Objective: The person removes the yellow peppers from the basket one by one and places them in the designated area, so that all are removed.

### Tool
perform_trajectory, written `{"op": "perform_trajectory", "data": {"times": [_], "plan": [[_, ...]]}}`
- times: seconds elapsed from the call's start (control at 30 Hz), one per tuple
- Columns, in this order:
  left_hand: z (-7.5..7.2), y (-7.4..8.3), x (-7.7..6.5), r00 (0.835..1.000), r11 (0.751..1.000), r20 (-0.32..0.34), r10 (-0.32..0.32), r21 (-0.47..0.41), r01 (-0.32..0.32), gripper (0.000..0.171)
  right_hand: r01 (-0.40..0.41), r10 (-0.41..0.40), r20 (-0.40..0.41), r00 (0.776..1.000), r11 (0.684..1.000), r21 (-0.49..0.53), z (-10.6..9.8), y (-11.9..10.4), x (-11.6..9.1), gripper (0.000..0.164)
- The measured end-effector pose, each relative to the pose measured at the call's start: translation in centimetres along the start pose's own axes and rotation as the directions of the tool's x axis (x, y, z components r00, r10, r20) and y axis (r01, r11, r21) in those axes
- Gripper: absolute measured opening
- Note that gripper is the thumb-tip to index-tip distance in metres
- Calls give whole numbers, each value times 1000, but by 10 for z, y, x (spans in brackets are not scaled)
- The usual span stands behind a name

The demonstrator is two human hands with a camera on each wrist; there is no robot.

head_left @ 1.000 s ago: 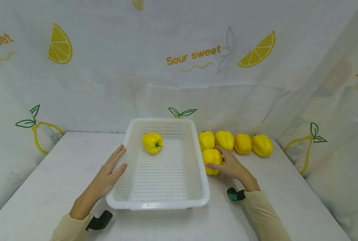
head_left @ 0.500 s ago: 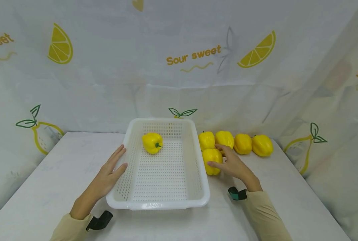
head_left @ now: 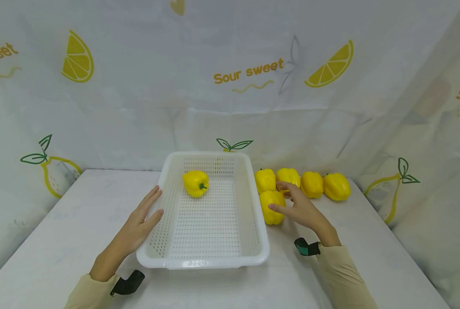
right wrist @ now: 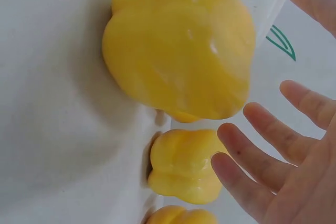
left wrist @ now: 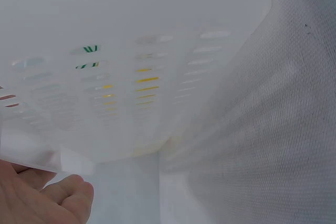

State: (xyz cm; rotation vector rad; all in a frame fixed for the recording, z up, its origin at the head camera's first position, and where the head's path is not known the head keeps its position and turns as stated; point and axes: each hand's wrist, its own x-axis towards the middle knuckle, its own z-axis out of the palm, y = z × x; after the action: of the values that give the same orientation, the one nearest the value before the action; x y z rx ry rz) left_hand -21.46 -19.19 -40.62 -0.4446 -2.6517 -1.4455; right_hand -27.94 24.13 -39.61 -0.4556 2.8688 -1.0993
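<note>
Right hand at pepper, left hand bracing basket.

Right hand (head_left: 301,209), fingers spread and released, sits beside the near pepper (head_left: 272,206), apparently not gripping. Left hand (head_left: 142,216) lies flat on the basket (head_left: 164,240) wall. Wrap the pepper fully; lift over the rim; basket centre is free.

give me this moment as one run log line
left hand: flat on white basket side | right hand: fingers spread beside near yellow bell pepper, not gripping
</note>
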Motion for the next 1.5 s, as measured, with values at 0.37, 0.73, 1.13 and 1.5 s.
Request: {"op": "perform_trajectory", "data": {"times": [0.37,0.73,1.13,1.5], "plan": [[-2,1,1,1000,1000,-1,11,4,-11,61,25,-25,-23,999,1000,15,-11,-12,-4,80],[2,0,0,1000,1000,1,-4,-2,4,61,70,-69,-53,996,997,28,-10,-17,-1,74],[3,-3,-1,1000,1000,-4,-8,12,8,61,83,-83,-24,996,996,23,-11,-47,32,65],[2,-1,0,1000,1000,-7,-4,24,4,61,115,-117,27,993,991,72,-7,-81,58,66]]}}
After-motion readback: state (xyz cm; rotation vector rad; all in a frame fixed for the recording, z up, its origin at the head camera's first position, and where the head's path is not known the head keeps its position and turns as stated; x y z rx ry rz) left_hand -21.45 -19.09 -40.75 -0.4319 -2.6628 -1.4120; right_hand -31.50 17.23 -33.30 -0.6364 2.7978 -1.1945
